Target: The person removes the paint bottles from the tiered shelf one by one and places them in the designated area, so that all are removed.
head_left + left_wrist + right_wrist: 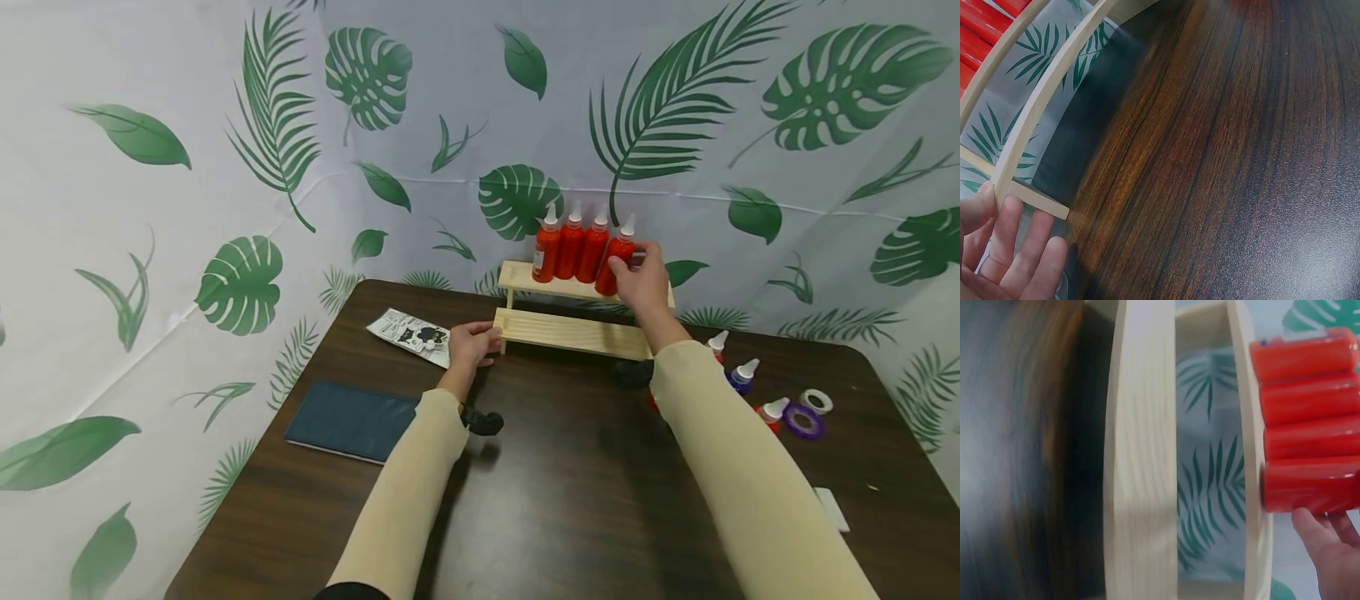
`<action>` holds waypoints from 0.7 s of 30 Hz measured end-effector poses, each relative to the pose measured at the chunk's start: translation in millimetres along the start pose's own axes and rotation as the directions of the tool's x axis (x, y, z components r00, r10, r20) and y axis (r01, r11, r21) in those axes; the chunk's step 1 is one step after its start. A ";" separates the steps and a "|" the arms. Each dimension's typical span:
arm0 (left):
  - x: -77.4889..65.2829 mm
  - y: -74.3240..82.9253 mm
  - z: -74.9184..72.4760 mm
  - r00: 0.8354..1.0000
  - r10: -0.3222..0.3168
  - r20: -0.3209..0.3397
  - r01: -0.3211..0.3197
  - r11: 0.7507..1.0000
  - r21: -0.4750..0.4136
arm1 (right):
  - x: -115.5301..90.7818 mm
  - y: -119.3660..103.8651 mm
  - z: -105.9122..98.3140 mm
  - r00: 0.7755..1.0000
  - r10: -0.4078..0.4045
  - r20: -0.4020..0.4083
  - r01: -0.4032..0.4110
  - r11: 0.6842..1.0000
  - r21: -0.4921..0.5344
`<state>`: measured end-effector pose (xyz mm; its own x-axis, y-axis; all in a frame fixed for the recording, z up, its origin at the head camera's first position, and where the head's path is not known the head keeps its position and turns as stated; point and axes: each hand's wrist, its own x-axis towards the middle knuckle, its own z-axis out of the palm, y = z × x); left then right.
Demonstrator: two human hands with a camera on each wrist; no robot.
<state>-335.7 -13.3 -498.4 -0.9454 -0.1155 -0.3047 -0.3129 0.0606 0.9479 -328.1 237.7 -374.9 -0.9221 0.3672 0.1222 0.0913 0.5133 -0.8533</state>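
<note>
The person's right hand (643, 279) is grasping a round red plastic bottle with a white pointy cap (617, 260). The bottle is just left of that hand, on the top step of a pale two-step wooden rack (573, 333). The left hand (474, 346) pinches the near end of the rack's low step, thumb on one side and fingers on the other.

To do this well, the right hand should go slow and hold the bottle straight up. Its foot looks closer to the front edge than the feet of the three other red plastic bottles (572, 254), which stand left of the right hand. A small push back would likely line it up. A hard push left could knock the row over. The left hand does best to grip softly, so the light rack does not slide on the dark brown wooden bench (555, 475).

The held bottle is shiny and bright red, with straight sides. The pictures do not show if the red is paint inside or the plastic.
</note>
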 end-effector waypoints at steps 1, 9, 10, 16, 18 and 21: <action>-0.1 0.2 0.5 1.000 0.001 -0.003 -0.001 1.000 0.001 | -2.2 -0.2 -0.7 1.000 -0.008 0.000 0.008 1.000 0.013; 0.2 0.1 3.5 1.000 -0.005 0.002 0.005 1.000 -0.011 | -48.6 4.9 -6.8 0.998 -0.058 -0.038 0.066 0.965 0.254; -0.1 0.3 3.3 1.000 -0.004 0.001 0.004 1.000 -0.012 | -58.5 6.1 -9.0 0.998 -0.057 -0.033 0.064 0.956 0.285; -1.4 1.3 2.8 1.000 -0.001 -0.003 0.001 1.000 -0.015 | -127.8 23.9 -35.6 1.000 0.003 -0.019 0.003 0.951 0.310; -2.3 0.9 3.2 1.000 0.004 0.004 -0.004 1.000 -0.017 | -152.8 36.1 -46.8 0.999 0.014 -0.029 -0.006 0.967 0.254; -4.4 1.7 4.2 1.000 0.009 0.019 -0.009 1.000 -0.020 | -188.2 54.6 -62.1 0.998 0.047 -0.049 -0.040 0.989 0.145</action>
<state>-332.4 -8.5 -495.8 -0.9498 -0.0964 -0.2975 -0.3025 0.0415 0.9523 -126.2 244.8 -413.0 -0.8974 0.4283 0.1062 0.0725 0.3806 -0.9219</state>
